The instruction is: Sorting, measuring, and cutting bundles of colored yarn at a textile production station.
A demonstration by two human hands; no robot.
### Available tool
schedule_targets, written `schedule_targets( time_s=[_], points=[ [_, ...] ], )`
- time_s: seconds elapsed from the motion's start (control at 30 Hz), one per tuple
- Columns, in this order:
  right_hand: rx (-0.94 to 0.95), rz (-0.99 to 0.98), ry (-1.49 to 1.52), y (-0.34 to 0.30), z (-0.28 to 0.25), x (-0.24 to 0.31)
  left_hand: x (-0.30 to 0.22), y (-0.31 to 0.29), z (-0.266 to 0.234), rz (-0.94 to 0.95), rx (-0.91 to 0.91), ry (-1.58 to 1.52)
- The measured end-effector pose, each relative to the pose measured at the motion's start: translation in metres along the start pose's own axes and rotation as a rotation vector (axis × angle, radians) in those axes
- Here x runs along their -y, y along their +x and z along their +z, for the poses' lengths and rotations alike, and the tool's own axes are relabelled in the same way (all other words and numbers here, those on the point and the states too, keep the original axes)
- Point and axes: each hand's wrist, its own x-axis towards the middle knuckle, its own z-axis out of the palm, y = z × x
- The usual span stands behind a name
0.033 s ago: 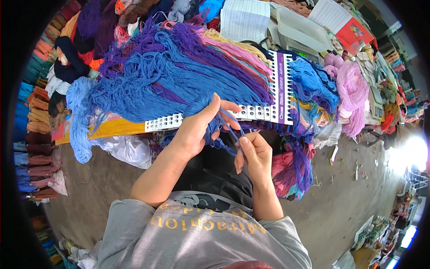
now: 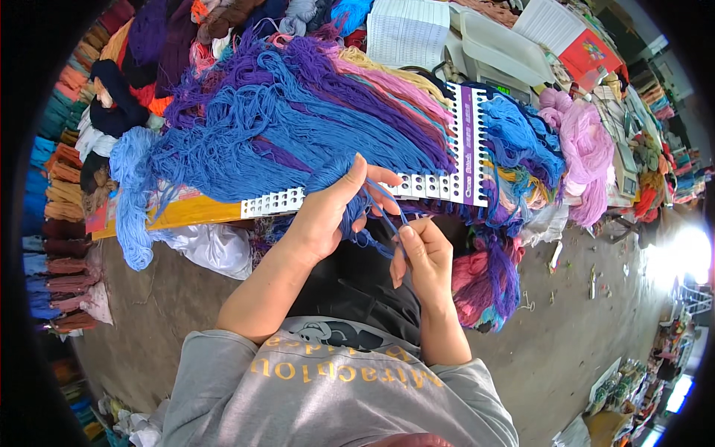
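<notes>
A bundle of blue embroidery thread (image 2: 332,176) lies across my left hand (image 2: 339,201), held between thumb and palm, with strands running out past the fingers. Just to its right, my right hand (image 2: 422,255) pinches a few of those blue strands between thumb and fingertips. Loops of blue thread dangle below the left fingers. Beyond my hands, a white card with a purple stripe and notched edges (image 2: 468,145) has threads of several colours fanning left from it. The large blue part of that fan (image 2: 238,134) lies on the table right behind my left hand.
White perforated strips (image 2: 274,203) line the table's yellow front edge (image 2: 186,216). Printed sheets (image 2: 407,33), a clear plastic tray (image 2: 500,46) and pink skeins (image 2: 585,153) lie farther back and right. A purple and pink thread bunch (image 2: 491,279) hangs off the table's front.
</notes>
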Motion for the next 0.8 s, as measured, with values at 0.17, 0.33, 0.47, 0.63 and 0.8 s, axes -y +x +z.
schedule_targets(
  time_s=[0.17, 0.33, 0.47, 0.63, 0.8],
  points=[
    [-0.015, -0.005, -0.034, -0.0001, 0.0023, 0.0005, 0.0012, 0.0019, -0.0016, -0.011, 0.044, -0.058],
    [-0.006, -0.028, 0.008, -0.0002, 0.0017, 0.0005, 0.0003, 0.0033, -0.0009, -0.016, 0.04, -0.038],
    [-0.015, -0.033, 0.018, -0.0011, 0.002, 0.0005, 0.0001, 0.0026, 0.0, -0.016, 0.039, -0.042],
    [-0.007, -0.064, 0.009, -0.001, 0.0006, -0.0009, -0.0008, 0.0018, -0.0004, -0.035, 0.061, -0.031],
    [-0.005, -0.068, 0.031, -0.0044, 0.0009, -0.0011, -0.001, 0.0, 0.002, -0.037, 0.068, -0.016]
  ],
)
